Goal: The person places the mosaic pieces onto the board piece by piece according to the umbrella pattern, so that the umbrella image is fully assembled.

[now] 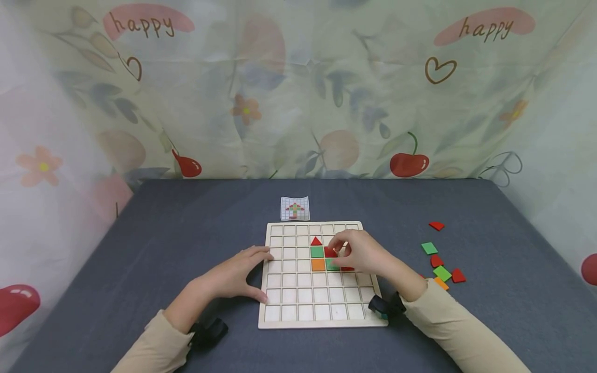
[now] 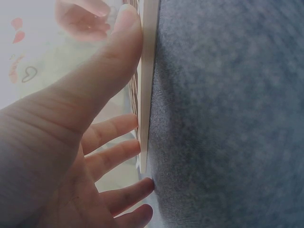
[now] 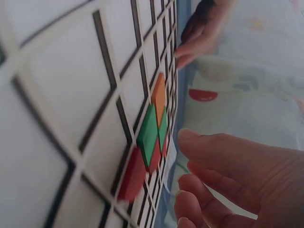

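Observation:
A light wooden grid board (image 1: 298,313) lies on the dark cloth. My left hand (image 1: 233,274) rests at its left side, thumb and fingers spread along the edge; the left wrist view shows the thumb (image 2: 126,28) against the rim. Over the board's right half hovers my right hand (image 1: 361,252), loosely bent. Its thumb (image 3: 218,145) and fingers stand off the tiles in the right wrist view, with no piece seen between them. In the grid sit a red triangle (image 1: 315,241), green squares (image 1: 317,252), an orange square (image 1: 318,264) and red pieces (image 1: 330,253), partly hidden by that hand.
A small pattern card (image 1: 295,209) with a coloured figure on a grid lies beyond the board. Loose red, green (image 1: 429,248) and orange (image 1: 441,283) pieces are scattered to the right, some near the right sleeve. A printed curtain (image 1: 298,93) hangs behind the table.

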Available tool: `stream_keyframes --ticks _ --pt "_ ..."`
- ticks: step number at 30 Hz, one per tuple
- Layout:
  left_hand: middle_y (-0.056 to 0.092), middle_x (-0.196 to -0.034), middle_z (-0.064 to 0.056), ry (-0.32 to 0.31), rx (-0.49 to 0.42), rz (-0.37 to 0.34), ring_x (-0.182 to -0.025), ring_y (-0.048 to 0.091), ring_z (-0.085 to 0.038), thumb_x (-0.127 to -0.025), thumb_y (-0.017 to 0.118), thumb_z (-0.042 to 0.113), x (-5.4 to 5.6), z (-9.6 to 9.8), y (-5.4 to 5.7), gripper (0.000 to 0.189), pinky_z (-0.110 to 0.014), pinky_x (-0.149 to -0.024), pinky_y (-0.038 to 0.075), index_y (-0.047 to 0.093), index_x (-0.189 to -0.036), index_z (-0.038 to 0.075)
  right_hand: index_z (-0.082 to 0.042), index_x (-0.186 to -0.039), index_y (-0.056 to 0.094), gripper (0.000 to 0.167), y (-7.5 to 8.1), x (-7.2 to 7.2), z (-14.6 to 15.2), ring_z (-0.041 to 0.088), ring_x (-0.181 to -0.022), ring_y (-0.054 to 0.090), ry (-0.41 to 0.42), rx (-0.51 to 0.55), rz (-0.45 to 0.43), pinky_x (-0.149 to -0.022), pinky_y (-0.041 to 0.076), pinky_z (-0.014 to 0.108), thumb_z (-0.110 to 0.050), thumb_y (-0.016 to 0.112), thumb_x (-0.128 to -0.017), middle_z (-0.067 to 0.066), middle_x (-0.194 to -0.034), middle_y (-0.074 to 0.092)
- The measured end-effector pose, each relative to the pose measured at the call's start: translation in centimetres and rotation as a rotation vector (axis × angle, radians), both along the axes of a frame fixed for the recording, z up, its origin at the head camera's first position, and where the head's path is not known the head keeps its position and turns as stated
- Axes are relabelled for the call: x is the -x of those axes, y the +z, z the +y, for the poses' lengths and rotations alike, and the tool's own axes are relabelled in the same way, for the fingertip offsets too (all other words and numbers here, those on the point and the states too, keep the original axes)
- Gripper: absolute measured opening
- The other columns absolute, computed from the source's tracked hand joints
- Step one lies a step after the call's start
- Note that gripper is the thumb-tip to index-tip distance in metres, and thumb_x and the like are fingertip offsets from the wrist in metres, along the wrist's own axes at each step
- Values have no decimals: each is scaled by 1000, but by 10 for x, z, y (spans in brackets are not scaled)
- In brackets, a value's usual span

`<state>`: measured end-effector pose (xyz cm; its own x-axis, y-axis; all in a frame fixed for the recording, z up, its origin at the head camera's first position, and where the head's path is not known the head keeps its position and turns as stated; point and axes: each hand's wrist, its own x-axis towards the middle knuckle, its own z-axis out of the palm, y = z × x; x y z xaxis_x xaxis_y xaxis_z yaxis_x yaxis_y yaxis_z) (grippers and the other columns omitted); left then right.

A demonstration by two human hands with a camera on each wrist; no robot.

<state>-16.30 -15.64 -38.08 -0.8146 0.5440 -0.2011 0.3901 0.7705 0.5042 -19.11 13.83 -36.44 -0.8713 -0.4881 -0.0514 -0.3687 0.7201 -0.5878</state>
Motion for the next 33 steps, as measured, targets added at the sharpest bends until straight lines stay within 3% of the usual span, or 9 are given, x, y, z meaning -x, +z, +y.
stream_keyframes --ticks 7,15,25,33 --pt "34 -148 -14 -6 -6 8 -136 33 -34 -67 80 46 0 0 0 84 -51 -108 32 45 -133 8 -2 -102 66 27 5 5 32 12 -67 51 -49 -15 24 -60 45 23 -13 73 -78 8 -88 65" --pt "34 -148 -15 -10 -8 10 -136 33 -34 -67 79 47 0 -1 0 85 -51 -108 32 44 -134 7 -1 -105 65 30 10 14 78 15 -70 57 -164 -24 13 -61 47 26 -16 72 -80 13 -93 65" --pt "35 -148 -14 -8 -2 13 -136 33 -34 -67 79 47 0 0 0 85 -51 -107 33 44 -134 8 2 -111 63 40 9 19 132 23 -83 63 -300 -50 -14 -63 48 27 -24 71 -81 18 -99 65" --pt "34 -148 -13 -10 -3 6 -136 34 -33 -67 79 47 1 -1 -2 85 -51 -107 33 44 -134 8 5 -111 61 47 2 19 164 27 -87 59 -349 -118 -40 -67 48 33 -28 73 -79 22 -99 64"
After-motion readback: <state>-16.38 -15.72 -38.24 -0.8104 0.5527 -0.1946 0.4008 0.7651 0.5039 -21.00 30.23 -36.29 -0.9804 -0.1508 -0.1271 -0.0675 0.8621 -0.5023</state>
